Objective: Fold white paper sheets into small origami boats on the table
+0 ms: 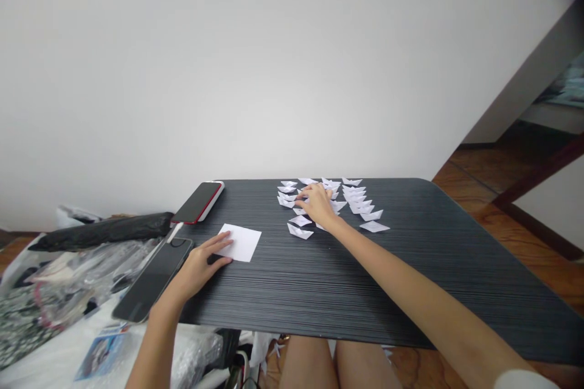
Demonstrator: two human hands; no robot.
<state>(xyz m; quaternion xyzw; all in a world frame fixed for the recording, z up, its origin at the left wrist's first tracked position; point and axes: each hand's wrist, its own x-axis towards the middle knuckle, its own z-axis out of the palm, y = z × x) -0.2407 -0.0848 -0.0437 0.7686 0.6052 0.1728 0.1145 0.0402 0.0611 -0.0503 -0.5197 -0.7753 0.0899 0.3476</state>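
My left hand [205,262] lies at the left edge of a square of white paper [244,244], fingers spread, fingertips resting on it. Farther back, my right hand [316,203] reaches in among several small folded white paper boats. Its thumb and forefinger are pinched close together at the end of a paper boat [286,201] in the left row. Part of the middle row is hidden under this hand. Nearer to me, another paper boat [300,231] stands at the front of the left rows. The right row ends with a paper boat [375,227] set slightly apart.
All this is on a dark, ribbed table [292,292] against a white wall. A phone with a red edge [198,202] rests on a white object at the back left. A larger dark phone [155,282] lies at the left edge, beside plastic-wrapped items [91,273].
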